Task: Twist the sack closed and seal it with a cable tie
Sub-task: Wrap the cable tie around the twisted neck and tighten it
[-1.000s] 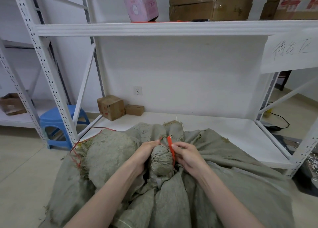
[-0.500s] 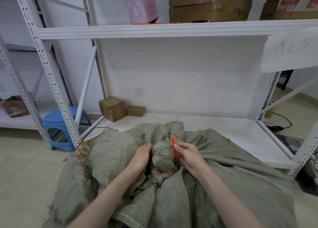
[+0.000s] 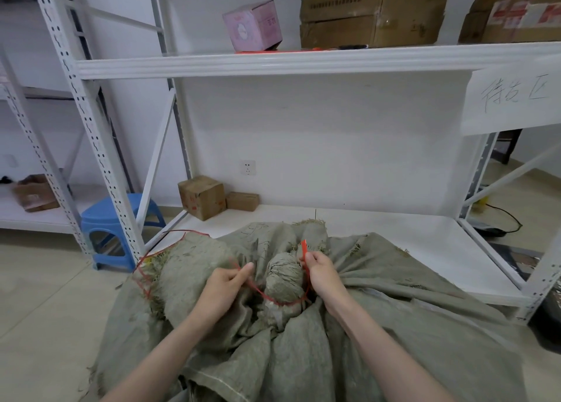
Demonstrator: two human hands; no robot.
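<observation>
A large grey-green woven sack (image 3: pixel 379 325) fills the lower middle of the head view. Its mouth is twisted into a thick knob (image 3: pixel 285 275) that stands between my hands. A thin red cable tie (image 3: pixel 267 297) loops loosely around the near side of the knob. My left hand (image 3: pixel 223 286) pinches the tie's left end beside the knob. My right hand (image 3: pixel 318 272) pinches the other end, whose red tip sticks up above the fingers.
A white metal shelf rack (image 3: pixel 303 61) stands right behind the sack, its low deck (image 3: pixel 379 231) touching it. Small cardboard boxes (image 3: pixel 202 196) sit at the deck's left. A blue plastic stool (image 3: pixel 109 228) stands left. More red ties (image 3: pixel 145 268) lie on the sack's left edge.
My left hand let go of the twisted knob, took the tie's free end and drew it left. The tie now curves around the knob's front. My right hand stayed put.
</observation>
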